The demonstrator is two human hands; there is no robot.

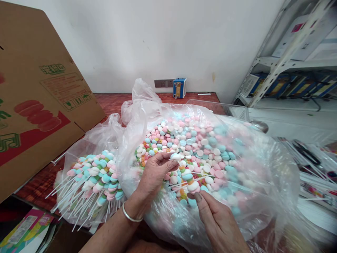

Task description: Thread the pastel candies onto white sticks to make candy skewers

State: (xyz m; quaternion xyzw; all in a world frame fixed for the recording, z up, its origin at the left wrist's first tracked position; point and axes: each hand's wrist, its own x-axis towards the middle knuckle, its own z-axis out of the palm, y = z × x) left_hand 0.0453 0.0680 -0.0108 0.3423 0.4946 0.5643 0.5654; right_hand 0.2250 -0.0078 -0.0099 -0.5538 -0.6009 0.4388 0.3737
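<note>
Between the thumb and fingers of my left hand (159,172) is a white marshmallow (176,157). My right hand (214,212) grips a marshmallow skewer (187,175) near its lower end. White, blue and pink pieces are stacked on it with green and orange gummy rings in between; the stick itself is mostly hidden. Both hands are over a large clear plastic bag (139,123), spread open and full of loose pink, white and blue marshmallows (218,165). Gummy rings (143,163) lie among them at the left, and a few white sticks (176,184) rest under my hands.
Finished-looking skewers (100,175) lie heaped in another plastic bag at the left. Behind them stands a big cardboard box (47,95). A small blue device (179,88) sits by the wall sockets (163,83). Metal shelving (279,63) rises at the right.
</note>
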